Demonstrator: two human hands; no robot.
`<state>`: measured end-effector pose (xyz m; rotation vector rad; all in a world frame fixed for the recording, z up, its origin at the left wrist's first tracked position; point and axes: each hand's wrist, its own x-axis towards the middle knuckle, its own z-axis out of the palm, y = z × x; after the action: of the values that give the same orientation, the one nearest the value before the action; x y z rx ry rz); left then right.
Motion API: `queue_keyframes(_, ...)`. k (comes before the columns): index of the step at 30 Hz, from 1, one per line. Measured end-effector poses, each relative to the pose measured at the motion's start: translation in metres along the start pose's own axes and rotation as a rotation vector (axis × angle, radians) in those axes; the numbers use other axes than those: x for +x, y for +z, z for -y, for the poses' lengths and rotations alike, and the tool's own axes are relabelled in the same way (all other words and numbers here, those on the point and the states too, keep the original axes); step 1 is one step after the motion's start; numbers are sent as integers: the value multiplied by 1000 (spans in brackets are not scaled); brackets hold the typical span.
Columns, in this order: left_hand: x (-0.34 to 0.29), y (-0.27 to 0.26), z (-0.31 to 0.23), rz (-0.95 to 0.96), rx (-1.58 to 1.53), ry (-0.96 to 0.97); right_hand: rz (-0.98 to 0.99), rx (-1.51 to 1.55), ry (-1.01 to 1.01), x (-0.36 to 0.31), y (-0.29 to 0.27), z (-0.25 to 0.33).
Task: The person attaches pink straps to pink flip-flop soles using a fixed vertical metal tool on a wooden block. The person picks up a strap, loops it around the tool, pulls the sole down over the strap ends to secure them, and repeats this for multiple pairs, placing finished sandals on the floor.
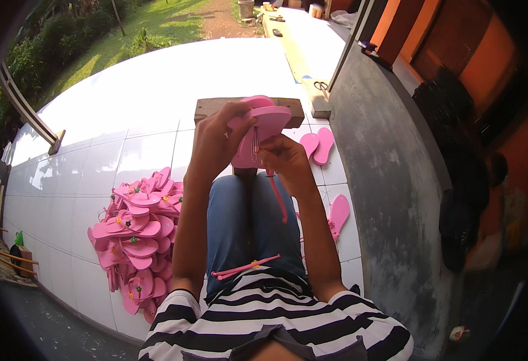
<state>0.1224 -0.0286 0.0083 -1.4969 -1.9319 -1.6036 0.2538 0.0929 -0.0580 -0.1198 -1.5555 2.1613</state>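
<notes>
My left hand (217,143) grips a pink flip-flop sole (272,119), bending it upright above my knees. Beside its thumb, a thin metal wire tool (254,143) runs down along the sole toward my right fingers. My right hand (289,161) is closed in a pinch at the lower end of that tool, and a pink flip-flop strap (278,197) dangles beneath it. The fingers hide how strap and tool meet. Across my lap lies another pink strap (246,268) with a small yellow flower. Behind the sole is a wooden block (208,109).
A heap of pink flip-flops with flower trims (141,240) covers the tiles at my left. To the right lie loose soles (323,146) and a flip-flop (338,212) beside a grey low wall (390,180). Scissors (320,88) rest on a plank farther off.
</notes>
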Motion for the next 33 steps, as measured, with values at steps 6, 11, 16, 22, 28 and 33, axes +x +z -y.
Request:
queue_keyframes(6, -36, -10, -2, -3, -183, -61, -179, -289, -214, -26, 30, 11)
queue_keyframes(11, -48, 10, -12, -47, -318, -120, -430, -738, -583, -30, 18, 12)
queue_keyframes(16, -37, 16, 3, 120, -562, -140, -81, -246, -327, -7, 2, 18)
queue_keyframes(22, -7, 22, 10, 346, -749, -266, 172, -308, -335, 20, -4, 33)
queue_keyframes(28, -13, 32, -11, 165, -771, -346, 80, -281, -246, 26, -6, 26)
queue_keyframes(33, -35, 35, -14, 51, -723, -425, -91, -156, -237, 4, 24, 8)
